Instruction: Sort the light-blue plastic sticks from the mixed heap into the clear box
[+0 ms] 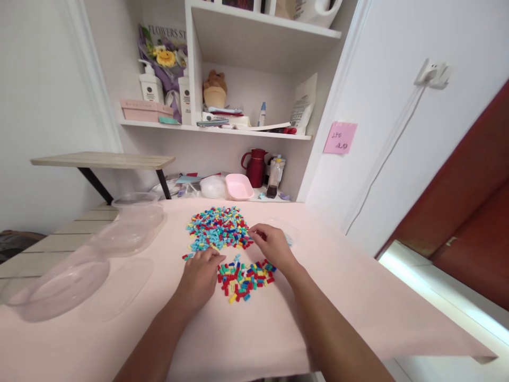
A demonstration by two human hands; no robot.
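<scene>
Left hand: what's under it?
The left hand lies palm-down on the pink table cover, fingertips at the edge of the near pile of small coloured plastic bricks. Whatever lies beneath the palm, bricks or bare cover, is hidden.

Two piles of little colored bricks, a big pile (220, 228) and a small pile (245, 278), two hands, three clear plastic tubs, one pink bowl (239, 187), one red jug (255, 167).

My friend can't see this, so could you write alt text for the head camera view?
Two bare hands, left hand and right hand, rest among small colourful bricks heaped on a pink table. Clear plastic containers lie to the left, cluttered white shelves behind.
</scene>
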